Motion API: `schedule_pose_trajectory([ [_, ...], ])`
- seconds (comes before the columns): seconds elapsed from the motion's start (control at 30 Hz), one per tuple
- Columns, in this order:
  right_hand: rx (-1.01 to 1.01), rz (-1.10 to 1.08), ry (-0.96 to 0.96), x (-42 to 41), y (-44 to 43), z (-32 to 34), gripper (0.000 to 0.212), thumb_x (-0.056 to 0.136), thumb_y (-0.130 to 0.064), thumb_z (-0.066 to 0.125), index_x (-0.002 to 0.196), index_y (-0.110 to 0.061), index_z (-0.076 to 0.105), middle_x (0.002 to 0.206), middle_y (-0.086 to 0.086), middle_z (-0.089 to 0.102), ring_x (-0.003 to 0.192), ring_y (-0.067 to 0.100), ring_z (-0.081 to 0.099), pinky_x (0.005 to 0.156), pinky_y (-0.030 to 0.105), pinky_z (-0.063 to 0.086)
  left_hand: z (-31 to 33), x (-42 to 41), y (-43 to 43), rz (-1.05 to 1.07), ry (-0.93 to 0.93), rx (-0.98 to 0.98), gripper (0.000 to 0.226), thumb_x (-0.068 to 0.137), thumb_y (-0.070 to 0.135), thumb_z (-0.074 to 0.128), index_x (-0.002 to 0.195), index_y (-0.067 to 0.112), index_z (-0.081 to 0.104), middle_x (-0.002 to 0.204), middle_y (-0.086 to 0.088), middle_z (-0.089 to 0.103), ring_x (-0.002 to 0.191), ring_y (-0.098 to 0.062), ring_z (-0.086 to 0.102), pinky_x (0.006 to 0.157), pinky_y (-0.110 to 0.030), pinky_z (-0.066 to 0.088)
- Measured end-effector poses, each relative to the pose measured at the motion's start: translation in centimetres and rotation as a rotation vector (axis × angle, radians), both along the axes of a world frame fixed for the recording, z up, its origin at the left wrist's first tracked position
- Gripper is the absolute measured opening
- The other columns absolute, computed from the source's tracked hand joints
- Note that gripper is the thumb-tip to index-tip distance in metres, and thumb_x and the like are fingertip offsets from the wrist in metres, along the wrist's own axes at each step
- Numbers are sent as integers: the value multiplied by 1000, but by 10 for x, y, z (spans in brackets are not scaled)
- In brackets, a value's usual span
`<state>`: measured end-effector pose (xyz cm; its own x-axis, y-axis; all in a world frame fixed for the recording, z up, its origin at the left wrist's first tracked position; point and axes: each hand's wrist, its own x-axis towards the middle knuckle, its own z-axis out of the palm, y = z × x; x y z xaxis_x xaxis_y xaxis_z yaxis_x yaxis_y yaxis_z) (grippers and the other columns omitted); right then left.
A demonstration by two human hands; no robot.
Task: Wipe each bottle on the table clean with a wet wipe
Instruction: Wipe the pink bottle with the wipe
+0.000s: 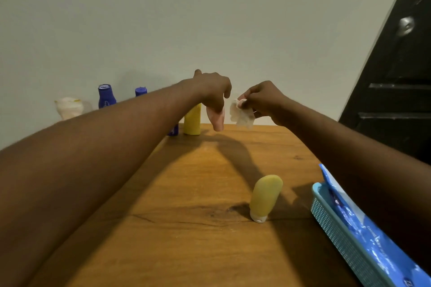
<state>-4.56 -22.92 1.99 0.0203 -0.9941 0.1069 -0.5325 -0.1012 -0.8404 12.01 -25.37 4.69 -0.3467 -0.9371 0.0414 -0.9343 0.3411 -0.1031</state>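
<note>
Now the left hand (210, 92) grips the pink bottle (218, 121) by its top, its long axis hanging near upright. Just right of the pink bottle, the right hand (264, 100) pinches the wet wipe (241, 117), close but apart. The tall yellow bottle (192, 121) stands just left.

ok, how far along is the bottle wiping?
Done: cannot tell, no bottle looks visibly cleaner. In hand: left hand grips the pink bottle, right hand pinches the wipe beside it. Possibly left: yellow bottle, blue bottle, second blue bottle, pale bottle at the back, yellow tube nearer.
</note>
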Motion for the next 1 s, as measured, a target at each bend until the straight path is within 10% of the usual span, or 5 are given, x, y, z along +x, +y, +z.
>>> schedule_pose_trajectory([
  [0.33, -13, 154, -96, 35, 96, 36, 8, 95, -7, 68, 101, -3, 72, 107, 14, 72, 102, 32, 70, 86, 44, 63, 27, 68, 120, -32, 602, 4, 97, 81, 27, 87, 159, 22, 30, 136, -9, 59, 106, -19, 58, 69, -22, 46],
  [0.67, -34, 121, -356, 88, 200, -8, 12, 96, -10, 68, 106, -5, 72, 106, 15, 73, 99, 32, 72, 82, 53, 63, -41, 110, 223, 131, 1403, 46, 76, 77, 27, 91, 141, 23, 51, 121, -6, 67, 105, -19, 69, 79, -31, 62],
  [0.8, -2, 59, -424, 97, 225, -52, 5, 96, -12, 69, 98, -13, 74, 102, 8, 75, 100, 29, 72, 84, 51, 63, -82, 109, 254, 175, 1541, 109, 43, 84, 20, 84, 124, 13, 68, 111, 0, 71, 103, -17, 71, 73, -24, 62],
  [1.0, -30, 43, -411, 100, 238, -90, 12, 96, -11, 69, 99, -16, 79, 94, -1, 79, 92, 23, 75, 84, 48, 64, -122, 106, 263, 371, 1636, 200, 40, 77, 44, 87, 104, 16, 79, 104, 0, 78, 105, -23, 71, 96, -50, 58],
])
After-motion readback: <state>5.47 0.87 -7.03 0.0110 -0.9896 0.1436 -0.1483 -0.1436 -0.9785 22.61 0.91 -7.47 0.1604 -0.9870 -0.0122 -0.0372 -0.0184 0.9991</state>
